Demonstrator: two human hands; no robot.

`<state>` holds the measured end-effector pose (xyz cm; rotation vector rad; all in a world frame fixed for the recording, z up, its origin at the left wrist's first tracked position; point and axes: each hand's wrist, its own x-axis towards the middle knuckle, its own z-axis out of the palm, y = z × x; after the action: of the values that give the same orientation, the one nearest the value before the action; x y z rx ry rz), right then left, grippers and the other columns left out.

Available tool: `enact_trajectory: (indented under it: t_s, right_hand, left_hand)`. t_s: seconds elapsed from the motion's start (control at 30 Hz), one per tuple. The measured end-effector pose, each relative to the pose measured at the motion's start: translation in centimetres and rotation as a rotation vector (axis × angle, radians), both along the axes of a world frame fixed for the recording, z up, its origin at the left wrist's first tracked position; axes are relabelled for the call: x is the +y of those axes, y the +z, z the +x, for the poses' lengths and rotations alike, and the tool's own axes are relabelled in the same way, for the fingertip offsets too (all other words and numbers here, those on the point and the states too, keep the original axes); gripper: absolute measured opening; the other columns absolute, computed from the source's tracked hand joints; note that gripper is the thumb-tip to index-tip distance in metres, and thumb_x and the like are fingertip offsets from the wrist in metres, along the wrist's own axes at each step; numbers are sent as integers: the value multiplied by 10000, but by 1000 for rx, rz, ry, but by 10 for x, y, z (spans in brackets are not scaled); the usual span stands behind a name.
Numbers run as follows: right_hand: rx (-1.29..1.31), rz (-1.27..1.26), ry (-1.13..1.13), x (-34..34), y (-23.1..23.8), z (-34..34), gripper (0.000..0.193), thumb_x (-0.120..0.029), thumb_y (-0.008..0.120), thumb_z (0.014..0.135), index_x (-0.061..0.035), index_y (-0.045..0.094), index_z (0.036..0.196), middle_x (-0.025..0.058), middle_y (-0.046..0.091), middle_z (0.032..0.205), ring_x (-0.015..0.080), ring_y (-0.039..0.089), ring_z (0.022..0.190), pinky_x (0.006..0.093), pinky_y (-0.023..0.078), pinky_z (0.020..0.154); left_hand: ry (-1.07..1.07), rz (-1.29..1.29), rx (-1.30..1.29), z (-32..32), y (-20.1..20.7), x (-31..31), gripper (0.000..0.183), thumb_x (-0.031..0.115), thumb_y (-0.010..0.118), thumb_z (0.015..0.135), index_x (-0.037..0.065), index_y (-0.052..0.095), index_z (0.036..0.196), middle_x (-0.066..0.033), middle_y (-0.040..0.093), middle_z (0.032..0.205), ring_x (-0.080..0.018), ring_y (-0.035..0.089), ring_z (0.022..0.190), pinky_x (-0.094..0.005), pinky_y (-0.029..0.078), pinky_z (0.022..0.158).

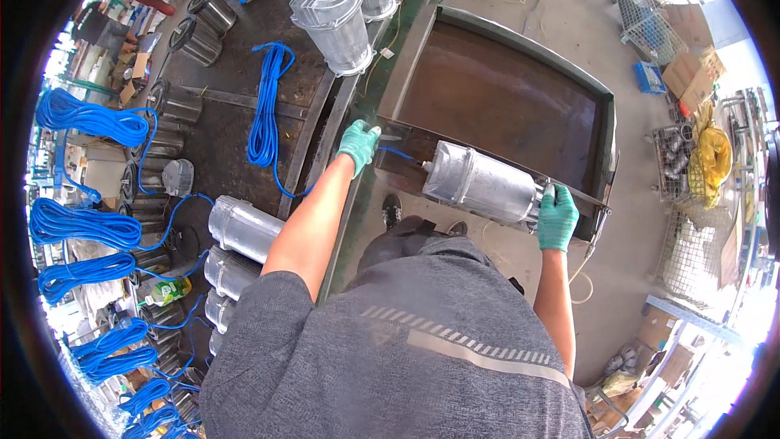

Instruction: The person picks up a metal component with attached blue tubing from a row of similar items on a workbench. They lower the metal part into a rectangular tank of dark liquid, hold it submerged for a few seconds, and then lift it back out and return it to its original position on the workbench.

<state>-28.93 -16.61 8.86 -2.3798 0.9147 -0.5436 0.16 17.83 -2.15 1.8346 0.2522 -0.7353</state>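
A silver, ribbed metal cylinder [479, 182], like a pump or motor body, lies on its side along the near rim of a metal tank [410, 65]. My right hand [557, 215], in a green knitted glove, is closed round its right end. A blue cable [396, 151] runs from the cylinder's left end to my left hand [358, 147]. That hand, gloved the same way, is closed on the cable at the bench edge. The cable continues past my left forearm to a blue coil [264, 114] on the dark bench. My fingers partly hide both grips.
Brown, shiny water appears to fill the tank. Upright silver cylinders [331, 20] stand at the bench's far end; others [244, 228] lie by my left elbow. Several blue cable coils [85, 223] line the left side. Wire baskets [674, 162] and a yellow bag [713, 154] sit right.
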Motion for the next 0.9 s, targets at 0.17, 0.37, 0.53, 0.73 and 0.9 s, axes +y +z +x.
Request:
enact_trajectory:
  t_s: [0.17, 0.37, 0.53, 0.73, 0.9]
  right_hand:
    - [-1, -14, 14, 3, 2, -1, 221, -217, 638, 1011, -13, 720, 995, 202, 718, 891, 346, 682, 753, 418, 531, 723]
    - [4, 45, -36, 7, 8, 5, 228, -220, 645, 1016, -10, 727, 987, 193, 709, 835, 273, 633, 675, 392, 521, 696]
    - [-43, 14, -6, 1, -1, 5, 221, -212, 653, 1012, -7, 728, 976, 190, 705, 808, 246, 608, 640, 390, 512, 675]
    - [-25, 31, -9, 2, 0, 5, 223, -207, 648, 1012, -6, 727, 955, 193, 698, 788, 242, 597, 625, 390, 508, 663]
    - [-14, 33, -41, 5, 4, 7, 229, -211, 650, 1013, -2, 724, 956, 194, 698, 782, 247, 592, 618, 390, 504, 657]
  left_hand:
    - [-231, 149, -653, -37, 46, -4, 208, 175, 739, 957, 57, 575, 1007, -140, 632, 758, -274, 623, 668, -412, 507, 648]
    - [-298, -300, -133, -61, 65, 11, 129, 220, 635, 1049, 93, 654, 1056, 48, 585, 784, -56, 537, 667, -244, 449, 580]
    - [-314, -329, -79, -71, 56, -3, 192, 251, 601, 1069, 71, 668, 1061, 25, 585, 776, -67, 532, 671, -256, 447, 583]
    - [-302, -307, 33, -59, 40, -12, 199, 299, 588, 1080, 127, 651, 1001, 37, 564, 675, -63, 494, 519, -238, 374, 437]
    - [-281, -151, 254, -51, 32, -18, 276, 341, 584, 1078, 124, 600, 907, -1, 588, 673, -98, 505, 481, -269, 391, 403]
